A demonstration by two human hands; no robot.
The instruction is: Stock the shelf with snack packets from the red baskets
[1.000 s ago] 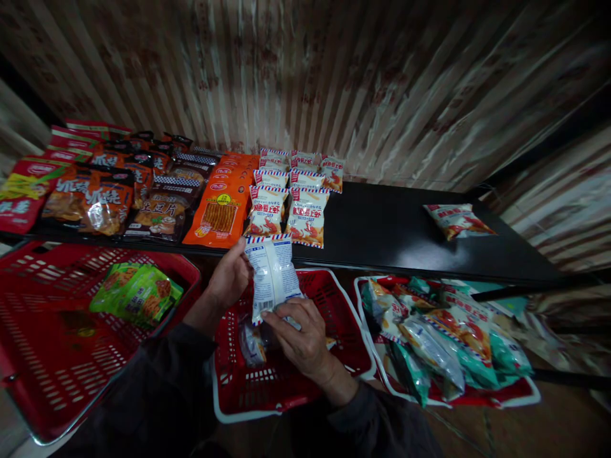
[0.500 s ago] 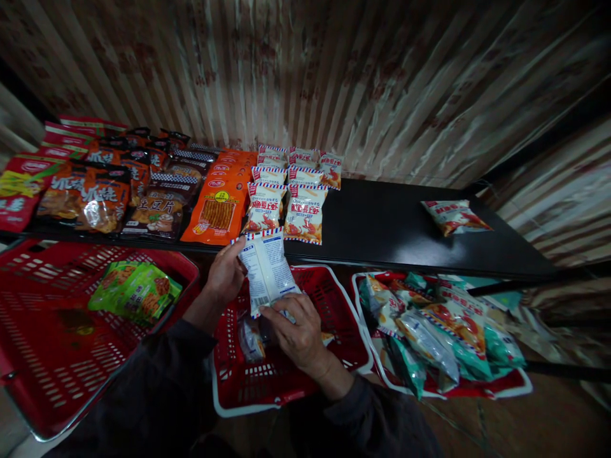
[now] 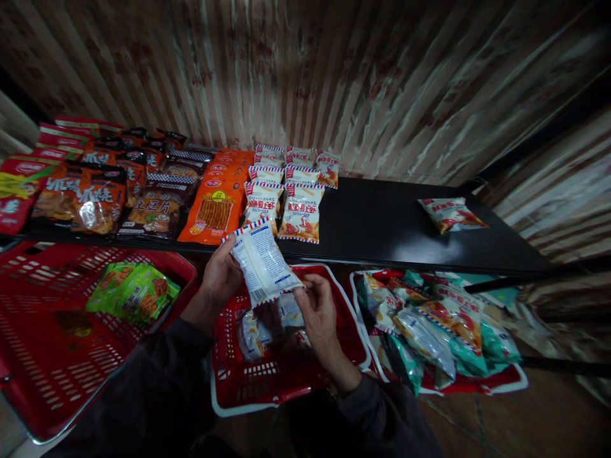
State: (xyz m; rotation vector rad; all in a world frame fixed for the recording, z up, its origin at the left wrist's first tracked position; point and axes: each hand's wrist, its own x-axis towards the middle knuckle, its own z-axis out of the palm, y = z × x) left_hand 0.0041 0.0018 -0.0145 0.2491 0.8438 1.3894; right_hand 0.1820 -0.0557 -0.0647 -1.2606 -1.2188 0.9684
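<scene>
A white snack bag (image 3: 262,264) with a red-and-blue striped edge is held up with its printed back facing me. My left hand (image 3: 220,272) grips its upper left side, the thumb over the front. My right hand (image 3: 321,312) pinches the lower right corner. Below the bag is a red basket (image 3: 286,385) with a white rim, holding a few packets (image 3: 260,331). Just beyond the bag, matching white snack bags (image 3: 300,213) stand in rows on the black shelf (image 3: 367,219).
Left of the white bags are orange packets (image 3: 212,207), brown potato-chip bags (image 3: 151,207) and orange-black bags (image 3: 100,200). A lone bag (image 3: 449,215) lies on the shelf's right. Green packets (image 3: 133,292) lie in the left basket (image 3: 42,356). The right basket (image 3: 499,386) is heaped with bags.
The bag has tilted, its lower end swinging right. My right hand has moved from the bottom edge to the lower right corner, uncovering more packets in the basket.
</scene>
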